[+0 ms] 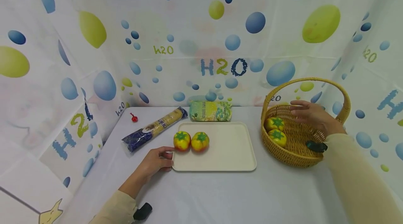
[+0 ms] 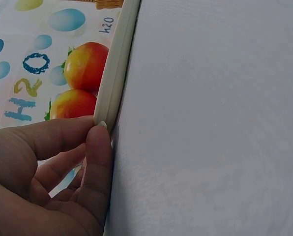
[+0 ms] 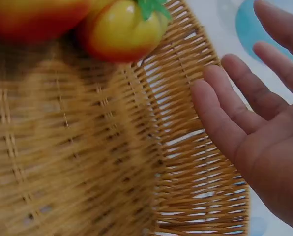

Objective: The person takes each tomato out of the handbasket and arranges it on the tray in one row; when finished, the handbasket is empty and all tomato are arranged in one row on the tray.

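Observation:
My left hand (image 1: 155, 164) holds the left edge of a cream rectangular tray (image 1: 223, 154) near its front corner; thumb and finger meet at the rim in the left wrist view. Two yellow-red, tomato-like fruits with green tops, one left (image 1: 182, 141) and one right (image 1: 200, 142), sit side by side on the tray's left part. My right hand (image 1: 311, 116) is over the wicker basket (image 1: 292, 157), fingers spread and holding nothing. Inside the basket, along its left side, lie two similar fruits, a back one (image 1: 274, 124) and a front one (image 1: 277, 137).
A long blue-and-yellow pasta packet (image 1: 154, 129) lies slantwise left of the tray. Behind the tray rests a green-yellow packet (image 1: 210, 111). A small red item (image 1: 134, 117) is at the back left. The basket's tall handle (image 1: 306, 79) arches over it. Printed cloth walls surround the table.

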### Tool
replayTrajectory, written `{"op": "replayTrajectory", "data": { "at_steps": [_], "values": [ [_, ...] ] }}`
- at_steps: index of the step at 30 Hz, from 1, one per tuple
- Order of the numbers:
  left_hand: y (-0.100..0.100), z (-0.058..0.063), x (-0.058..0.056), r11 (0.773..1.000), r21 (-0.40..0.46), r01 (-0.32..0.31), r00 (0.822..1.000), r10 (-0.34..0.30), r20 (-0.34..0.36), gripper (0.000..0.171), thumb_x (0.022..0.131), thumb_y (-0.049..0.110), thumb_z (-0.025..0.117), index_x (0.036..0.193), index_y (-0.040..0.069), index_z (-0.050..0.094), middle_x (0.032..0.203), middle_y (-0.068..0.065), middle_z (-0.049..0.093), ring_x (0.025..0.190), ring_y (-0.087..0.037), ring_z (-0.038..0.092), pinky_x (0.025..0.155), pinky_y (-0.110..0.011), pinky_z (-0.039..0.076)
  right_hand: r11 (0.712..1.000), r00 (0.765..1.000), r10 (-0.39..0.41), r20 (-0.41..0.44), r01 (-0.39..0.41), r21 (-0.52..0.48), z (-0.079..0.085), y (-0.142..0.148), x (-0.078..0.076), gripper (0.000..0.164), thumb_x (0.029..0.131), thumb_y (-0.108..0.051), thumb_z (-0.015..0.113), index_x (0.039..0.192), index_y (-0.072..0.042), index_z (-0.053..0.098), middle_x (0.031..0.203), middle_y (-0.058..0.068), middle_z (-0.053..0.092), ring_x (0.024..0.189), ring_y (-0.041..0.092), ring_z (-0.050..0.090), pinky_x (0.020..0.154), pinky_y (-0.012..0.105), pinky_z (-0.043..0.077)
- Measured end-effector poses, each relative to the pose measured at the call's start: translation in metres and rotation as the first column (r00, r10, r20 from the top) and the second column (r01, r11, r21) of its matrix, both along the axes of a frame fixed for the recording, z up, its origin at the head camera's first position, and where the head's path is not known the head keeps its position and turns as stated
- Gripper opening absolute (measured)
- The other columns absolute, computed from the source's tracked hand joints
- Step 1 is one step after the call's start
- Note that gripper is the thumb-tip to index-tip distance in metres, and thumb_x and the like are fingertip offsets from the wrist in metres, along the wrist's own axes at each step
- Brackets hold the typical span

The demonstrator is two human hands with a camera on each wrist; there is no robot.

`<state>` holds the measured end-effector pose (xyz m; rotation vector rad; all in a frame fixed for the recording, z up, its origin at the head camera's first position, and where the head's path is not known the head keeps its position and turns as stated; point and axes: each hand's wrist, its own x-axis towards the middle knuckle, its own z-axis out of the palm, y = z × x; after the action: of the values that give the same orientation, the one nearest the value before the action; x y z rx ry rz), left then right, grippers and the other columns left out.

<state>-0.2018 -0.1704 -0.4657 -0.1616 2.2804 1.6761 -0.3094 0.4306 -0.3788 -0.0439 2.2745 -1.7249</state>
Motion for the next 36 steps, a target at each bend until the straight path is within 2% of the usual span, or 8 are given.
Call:
{"op": "replayTrajectory", "data": {
  "at_steps": [4,8,14,19,22,28,32,36],
  "values": [
    [0.000,-0.001,0.002,1.000,-0.011,-0.009,1.000,0.009,-0.003,0.052,0.083,-0.008,0.075,0.133,0.003,0.064,0.107,-0.014,0.062,0.082,-0.021,0.063,0.074,-0.034,0.063,0.999,0.997,0.037,0.061,-0.039,0.036,-0.011,-0.001,-0.003,0.076,0.100,-0.026,0.067,0.161,-0.010,0.024,0.152,0.008,0.040,0.115,0.003,0.061,0.108,0.041,0.050],
    [0.001,0.000,0.004,1.000,-0.010,-0.012,1.000,0.012,-0.009,0.052,0.083,-0.008,0.075,0.133,0.002,0.064,0.106,-0.014,0.062,0.082,-0.021,0.063,0.073,-0.034,0.063,0.990,0.991,0.105,0.084,-0.112,0.087,-0.020,-0.003,-0.002,0.074,0.100,-0.026,0.067,0.160,-0.011,0.027,0.163,0.018,0.031,0.115,0.005,0.063,0.108,0.045,0.050],
    [0.002,-0.001,0.004,1.000,-0.012,0.000,1.000,0.000,-0.020,0.054,0.083,-0.008,0.076,0.135,0.000,0.062,0.108,-0.015,0.062,0.082,-0.021,0.063,0.074,-0.035,0.063,0.983,0.982,0.166,0.095,-0.172,0.058,-0.028,-0.009,-0.003,0.074,0.098,-0.019,0.068,0.160,-0.009,0.029,0.164,0.021,0.027,0.120,0.013,0.061,0.110,0.054,0.046],
    [0.001,-0.002,0.005,0.999,0.013,0.030,0.999,-0.029,-0.019,0.056,0.083,-0.007,0.076,0.136,-0.001,0.060,0.108,-0.016,0.062,0.083,-0.020,0.063,0.075,-0.036,0.063,0.980,0.971,0.189,0.145,-0.195,0.032,-0.037,-0.012,-0.005,0.078,0.099,-0.017,0.066,0.162,-0.009,0.021,0.165,0.023,0.020,0.122,0.019,0.058,0.109,0.054,0.047],
    [0.001,-0.003,0.004,1.000,0.019,0.024,1.000,-0.023,-0.018,0.055,0.083,-0.007,0.076,0.136,0.000,0.061,0.107,-0.015,0.061,0.083,-0.020,0.063,0.074,-0.034,0.063,0.979,0.967,0.196,0.163,-0.202,0.021,-0.038,-0.013,-0.005,0.081,0.099,-0.016,0.067,0.163,-0.008,0.018,0.164,0.024,0.019,0.121,0.020,0.058,0.109,0.054,0.047],
    [0.002,-0.003,0.004,1.000,0.011,-0.013,1.000,0.013,-0.012,0.052,0.083,-0.008,0.075,0.133,0.003,0.064,0.105,-0.013,0.062,0.082,-0.021,0.063,0.074,-0.034,0.063,0.974,0.961,0.205,0.184,-0.219,0.056,-0.038,-0.017,-0.006,0.082,0.097,-0.016,0.069,0.162,-0.007,0.019,0.160,0.023,0.027,0.119,0.019,0.059,0.105,0.044,0.051],
    [0.002,-0.002,0.004,1.000,-0.003,-0.025,1.000,0.025,-0.012,0.051,0.083,-0.007,0.075,0.133,0.003,0.065,0.105,-0.013,0.062,0.082,-0.021,0.063,0.074,-0.034,0.063,0.976,0.963,0.195,0.188,-0.209,0.061,-0.039,-0.020,-0.008,0.079,0.097,-0.014,0.070,0.160,-0.006,0.024,0.153,0.022,0.036,0.117,0.022,0.059,0.102,0.043,0.053],
    [0.002,-0.001,0.004,1.000,-0.005,-0.026,1.000,0.026,-0.014,0.052,0.084,-0.007,0.076,0.133,0.004,0.065,0.106,-0.013,0.062,0.081,-0.021,0.063,0.074,-0.034,0.063,0.969,0.958,0.220,0.182,-0.237,0.072,-0.039,-0.023,-0.010,0.077,0.098,-0.014,0.068,0.160,-0.005,0.024,0.154,0.026,0.034,0.118,0.023,0.059,0.101,0.042,0.054]
  ]
}}
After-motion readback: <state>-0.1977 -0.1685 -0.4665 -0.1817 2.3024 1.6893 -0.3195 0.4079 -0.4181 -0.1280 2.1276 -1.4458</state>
